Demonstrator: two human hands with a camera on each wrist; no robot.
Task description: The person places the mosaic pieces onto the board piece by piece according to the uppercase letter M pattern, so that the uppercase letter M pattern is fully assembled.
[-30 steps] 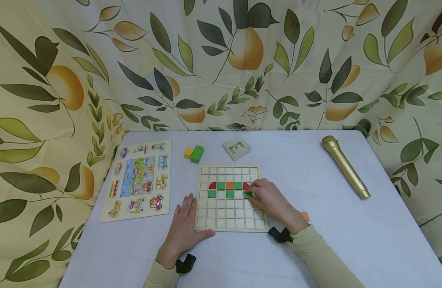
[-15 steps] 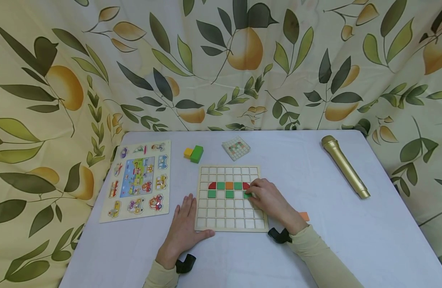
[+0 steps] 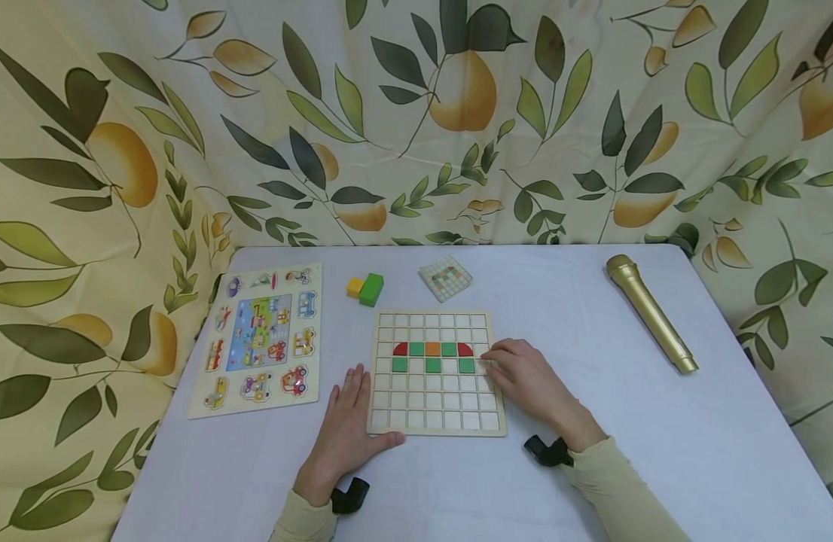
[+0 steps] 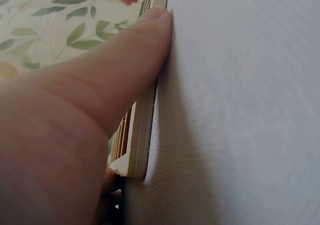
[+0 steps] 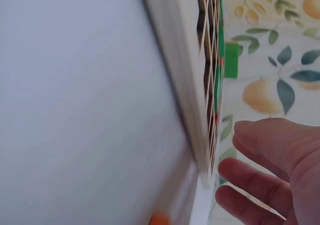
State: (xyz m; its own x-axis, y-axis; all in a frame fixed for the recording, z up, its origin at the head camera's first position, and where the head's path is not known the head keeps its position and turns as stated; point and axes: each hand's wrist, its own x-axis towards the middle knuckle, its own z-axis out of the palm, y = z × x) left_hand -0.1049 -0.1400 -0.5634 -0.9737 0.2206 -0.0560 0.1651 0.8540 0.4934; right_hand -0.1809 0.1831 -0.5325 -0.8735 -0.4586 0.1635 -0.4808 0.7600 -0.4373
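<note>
A square wooden grid board [image 3: 433, 400] lies mid-table. One row holds two red pieces with a rounded corner [image 3: 465, 350] at its ends, green squares [image 3: 416, 349] and an orange square [image 3: 433, 349] between them. Below are three spaced green squares [image 3: 467, 366]. My left hand [image 3: 345, 433] rests at the board's lower left corner, fingers extended along the left side, thumb against the front edge. Beside the right edge, my right hand [image 3: 530, 384] hovers with fingers loosely bent and apart, holding nothing. An orange block [image 5: 160, 219] shows at the bottom of the right wrist view.
Behind the board sit a green block [image 3: 371, 290], a yellow block [image 3: 355, 287] and a small pattern card [image 3: 446, 278]. A vehicle picture puzzle [image 3: 254, 342] lies at left. A gold microphone [image 3: 651, 312] lies at right.
My right hand has let go of the rightmost green square and drawn back to the right, uncovering it and the red piece above. The left hand stays put.
</note>
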